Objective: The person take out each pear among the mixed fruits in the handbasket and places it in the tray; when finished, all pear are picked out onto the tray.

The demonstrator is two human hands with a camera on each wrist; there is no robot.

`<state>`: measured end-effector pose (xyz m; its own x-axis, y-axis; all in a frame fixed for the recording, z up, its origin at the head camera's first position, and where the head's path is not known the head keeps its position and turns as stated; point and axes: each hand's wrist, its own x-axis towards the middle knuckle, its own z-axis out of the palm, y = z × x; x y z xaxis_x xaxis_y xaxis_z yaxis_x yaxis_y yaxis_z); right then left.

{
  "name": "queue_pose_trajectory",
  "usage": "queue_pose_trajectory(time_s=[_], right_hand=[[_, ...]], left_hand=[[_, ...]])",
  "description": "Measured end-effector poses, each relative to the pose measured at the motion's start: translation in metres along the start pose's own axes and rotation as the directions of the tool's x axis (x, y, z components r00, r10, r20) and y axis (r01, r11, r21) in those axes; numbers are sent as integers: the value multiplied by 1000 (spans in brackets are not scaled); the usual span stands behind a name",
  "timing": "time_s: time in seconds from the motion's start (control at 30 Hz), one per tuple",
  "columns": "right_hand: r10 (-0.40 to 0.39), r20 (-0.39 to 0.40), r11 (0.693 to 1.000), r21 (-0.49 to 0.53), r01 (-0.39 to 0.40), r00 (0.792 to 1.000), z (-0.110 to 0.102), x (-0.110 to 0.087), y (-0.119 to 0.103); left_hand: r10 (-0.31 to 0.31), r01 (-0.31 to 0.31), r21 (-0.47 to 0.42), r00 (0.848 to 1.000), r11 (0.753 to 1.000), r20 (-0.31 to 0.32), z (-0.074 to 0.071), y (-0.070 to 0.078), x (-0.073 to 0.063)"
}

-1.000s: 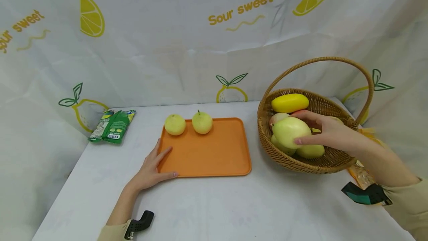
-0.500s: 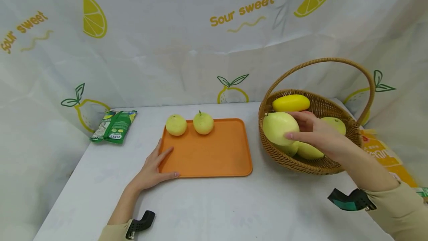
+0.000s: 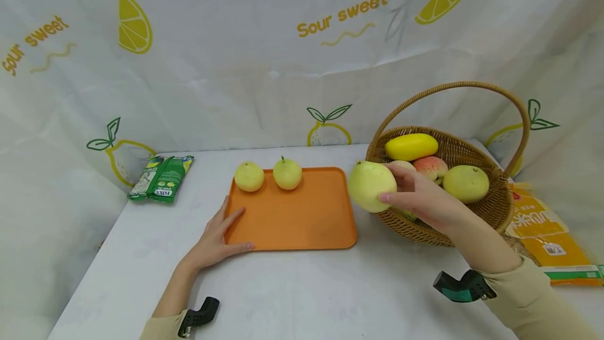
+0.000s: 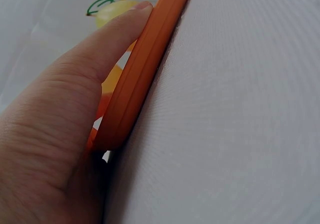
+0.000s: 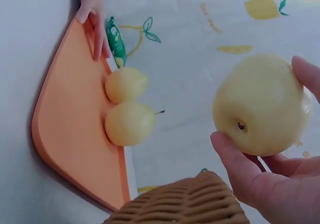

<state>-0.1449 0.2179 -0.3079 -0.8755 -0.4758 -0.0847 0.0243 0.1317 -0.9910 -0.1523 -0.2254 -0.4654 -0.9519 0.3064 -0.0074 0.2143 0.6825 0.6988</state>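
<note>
My right hand [image 3: 424, 198] pinches a pale yellow-green pear [image 3: 370, 187] between thumb and fingers, in the air between the basket and the tray. In the right wrist view the held pear [image 5: 262, 104] shows its dimpled end. On the orange tray [image 3: 302, 219], two more pears stand along the back edge: a left one [image 3: 249, 176] and one with an upright stem [image 3: 287, 173]. My left hand [image 3: 214, 237] lies at the tray's left front corner, fingers spread over its rim. The left wrist view has the thumb [image 4: 120, 34] resting along the tray's edge.
A wicker basket [image 3: 500, 219] with a tall arched handle stands at the right. It holds a yellow oblong fruit [image 3: 411, 147], a reddish peach [image 3: 430, 168], a greenish round fruit [image 3: 466, 183] and others. A green snack bag [image 3: 162, 178] lies back left, an orange packet [image 3: 552, 230] far right.
My right hand has carried the pear leftward out of the basket toward the tray's right edge, uncovering fruit behind it. The left hand has stayed at the tray's corner.
</note>
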Motion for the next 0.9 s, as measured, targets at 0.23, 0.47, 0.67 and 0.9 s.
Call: queue_pose_trajectory(time_s=[0.23, 0.47, 0.67, 0.9], right_hand=[[-4, 35, 996, 90, 1, 999, 17, 10, 4], [-24, 49, 987, 161, 16, 999, 33, 20, 9], [-25, 65, 984, 180, 13, 998, 46, 30, 17], [1, 54, 979, 201, -12, 999, 57, 42, 30]], left_hand=[[10, -10, 6, 1000, 1000, -5, -2, -1, -1], [22, -22, 4, 1000, 1000, -10, -4, -1, 0], [28, -28, 6, 1000, 1000, -13, -4, -1, 1], [26, -25, 2, 1000, 1000, -9, -3, -1, 2]])
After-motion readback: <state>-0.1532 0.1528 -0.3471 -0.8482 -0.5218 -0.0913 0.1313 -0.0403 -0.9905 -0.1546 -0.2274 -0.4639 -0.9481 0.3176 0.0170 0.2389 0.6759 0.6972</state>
